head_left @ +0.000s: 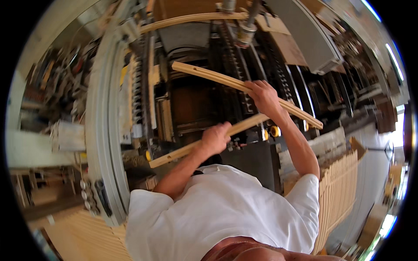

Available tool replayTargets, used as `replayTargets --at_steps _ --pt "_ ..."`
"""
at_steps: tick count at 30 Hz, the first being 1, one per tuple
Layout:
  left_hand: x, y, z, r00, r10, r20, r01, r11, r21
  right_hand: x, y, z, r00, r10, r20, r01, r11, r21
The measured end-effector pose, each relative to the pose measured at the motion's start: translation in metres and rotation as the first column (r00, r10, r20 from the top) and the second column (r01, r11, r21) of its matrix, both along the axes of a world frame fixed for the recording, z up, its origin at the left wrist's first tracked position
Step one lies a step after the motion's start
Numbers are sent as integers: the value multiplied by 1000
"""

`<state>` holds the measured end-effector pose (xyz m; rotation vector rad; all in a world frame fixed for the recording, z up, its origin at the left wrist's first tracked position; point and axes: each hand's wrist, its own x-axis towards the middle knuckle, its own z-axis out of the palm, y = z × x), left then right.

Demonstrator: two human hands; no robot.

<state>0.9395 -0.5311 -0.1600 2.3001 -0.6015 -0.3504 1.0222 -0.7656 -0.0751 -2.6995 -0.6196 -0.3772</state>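
Note:
Two pale wooden strips are in my hands over a dark machine bed. My right hand (264, 96), farther out, is closed around the middle of a grooved strip (209, 76) with a small hole near its far left end. That strip slants down toward the right. Nearer my body, my left hand (216, 138) grips a second strip (176, 155), which rises from lower left to right. Its right end comes close below my right forearm; whether they touch I cannot tell. My left fingertips are slightly blurred.
The machine (191, 102) has toothed rails (237, 56) and a grey side beam (104, 113). Another wooden strip (193, 19) lies across its far side. Slatted wood stacks stand at right (337, 191) and lower left (82, 235). A cluttered tool shelf (56, 74) is at left.

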Motion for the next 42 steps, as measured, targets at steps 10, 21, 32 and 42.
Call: replayTargets --at_steps 10,21,32,42 --pt "-102 53 39 928 315 -198 -308 949 68 210 128 -99 961 237 144 -221 968 -118" --pt "-220 77 52 502 823 -267 -820 551 156 270 133 -104 968 114 225 -78 984 -160" --pt "-233 72 54 477 861 -174 -824 508 252 278 144 -111 962 127 242 -102 988 -112" --pt "-304 86 140 195 894 -404 -979 205 -17 281 144 -110 983 66 172 -45 991 -123"
